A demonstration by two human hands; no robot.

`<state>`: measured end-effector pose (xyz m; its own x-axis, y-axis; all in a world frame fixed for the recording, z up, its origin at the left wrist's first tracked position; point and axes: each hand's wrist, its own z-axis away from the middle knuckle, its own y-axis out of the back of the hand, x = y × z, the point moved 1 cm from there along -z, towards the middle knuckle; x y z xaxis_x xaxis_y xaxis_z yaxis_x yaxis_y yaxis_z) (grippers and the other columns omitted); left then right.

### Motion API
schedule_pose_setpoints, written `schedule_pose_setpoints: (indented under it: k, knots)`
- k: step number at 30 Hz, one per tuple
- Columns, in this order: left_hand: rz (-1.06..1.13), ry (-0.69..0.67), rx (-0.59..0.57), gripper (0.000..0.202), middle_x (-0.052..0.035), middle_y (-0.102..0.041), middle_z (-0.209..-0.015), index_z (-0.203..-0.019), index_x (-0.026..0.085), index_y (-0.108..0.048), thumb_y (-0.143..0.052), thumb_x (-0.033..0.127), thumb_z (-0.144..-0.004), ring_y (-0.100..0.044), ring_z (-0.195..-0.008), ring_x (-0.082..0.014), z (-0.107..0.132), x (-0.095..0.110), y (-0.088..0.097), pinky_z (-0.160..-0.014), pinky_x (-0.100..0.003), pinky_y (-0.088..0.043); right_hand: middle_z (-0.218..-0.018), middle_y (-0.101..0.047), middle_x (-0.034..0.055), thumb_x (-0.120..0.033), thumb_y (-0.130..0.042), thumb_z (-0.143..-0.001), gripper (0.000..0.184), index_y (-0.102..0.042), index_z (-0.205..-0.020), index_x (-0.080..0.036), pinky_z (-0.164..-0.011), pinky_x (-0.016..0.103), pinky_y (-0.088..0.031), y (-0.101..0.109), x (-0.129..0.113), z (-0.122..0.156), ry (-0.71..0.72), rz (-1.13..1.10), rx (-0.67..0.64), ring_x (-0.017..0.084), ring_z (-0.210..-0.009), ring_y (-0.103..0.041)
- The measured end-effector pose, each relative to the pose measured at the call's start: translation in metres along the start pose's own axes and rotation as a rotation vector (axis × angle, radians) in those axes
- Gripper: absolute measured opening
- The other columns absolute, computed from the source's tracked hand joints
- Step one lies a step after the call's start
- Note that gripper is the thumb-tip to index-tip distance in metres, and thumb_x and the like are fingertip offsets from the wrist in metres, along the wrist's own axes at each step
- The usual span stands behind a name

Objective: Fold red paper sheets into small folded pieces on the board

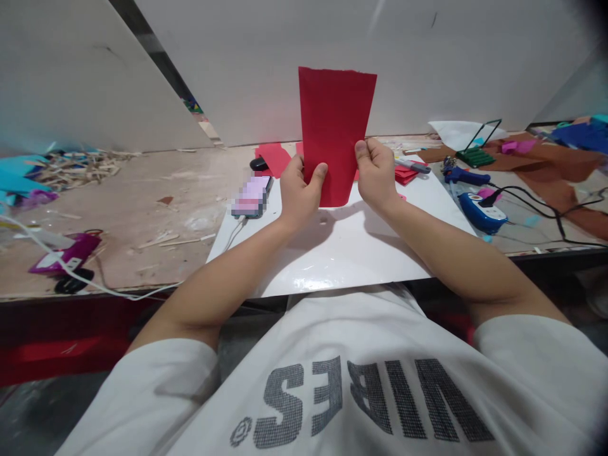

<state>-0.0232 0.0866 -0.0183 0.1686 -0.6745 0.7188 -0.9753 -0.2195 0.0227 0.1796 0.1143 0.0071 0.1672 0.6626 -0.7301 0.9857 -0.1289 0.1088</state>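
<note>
A red paper piece [336, 120], tall and roughly rectangular with a slightly uneven top edge, is held upright above the white board [304, 259]. My left hand [303, 190] grips its lower left side, thumb on the near face. At the right edge, my right hand [377, 171] pinches it between thumb and fingers. The fingers behind the paper are partly hidden. Beyond my right hand lie a stack of red paper pieces [403, 175] and a grey marker-like tool [414, 164]. More red paper [274, 158] lies behind my left hand, beside a black object [258, 164].
A phone [251, 196] with a white cable lies on the board's left. Farther left are wood scraps [90, 166] and a purple power strip [71, 254]. On the right are a blue glue gun [468, 175], a blue power socket [482, 212], black cords and brown sheets [551, 158].
</note>
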Motion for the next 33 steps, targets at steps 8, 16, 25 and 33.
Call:
schedule_pose_setpoints:
  k: [8,16,25,33]
  knots:
    - [0.114,-0.026,-0.104,0.079,-0.0136,-0.087,-0.141,-0.140,0.028,-0.076,-0.089,0.096,-0.104,-0.087,-0.140,-0.0392,-0.003,-0.015,-0.003,-0.127,-0.061,-0.072,-0.105,-0.074,0.0061,-0.099,-0.051,-0.122,0.075,-0.069,-0.103,-0.029,-0.107,0.051,-0.073,0.003,-0.004,0.001,0.028,-0.031,-0.022,0.030,-0.114,-0.079]
    - [0.124,-0.037,-0.036,0.070,-0.0104,-0.087,-0.126,-0.131,0.028,-0.079,-0.092,0.091,-0.105,-0.089,-0.119,-0.0351,-0.007,-0.006,0.002,-0.116,-0.059,-0.076,-0.105,-0.075,0.0065,-0.100,-0.065,-0.116,0.072,-0.076,-0.105,-0.030,-0.105,0.051,-0.076,0.000,-0.013,0.002,0.018,-0.122,-0.146,0.030,-0.110,-0.079]
    - [0.097,-0.048,-0.007,0.069,-0.0108,-0.086,-0.132,-0.135,0.028,-0.078,-0.088,0.091,-0.109,-0.089,-0.130,-0.0357,-0.009,-0.004,0.003,-0.122,-0.058,-0.074,-0.087,-0.064,0.0036,-0.114,-0.063,-0.106,0.086,-0.063,-0.086,-0.030,-0.089,0.048,-0.070,-0.001,-0.010,0.003,0.033,-0.100,-0.167,0.025,-0.089,-0.065]
    - [0.071,-0.071,0.036,0.071,-0.0106,-0.087,-0.130,-0.131,0.027,-0.076,-0.086,0.094,-0.109,-0.091,-0.121,-0.0318,-0.014,0.001,0.005,-0.110,-0.049,-0.076,-0.090,-0.066,0.0035,-0.096,-0.062,-0.119,0.071,-0.059,-0.092,-0.030,-0.087,0.047,-0.065,-0.003,-0.009,0.008,0.040,-0.017,-0.209,0.026,-0.089,-0.063]
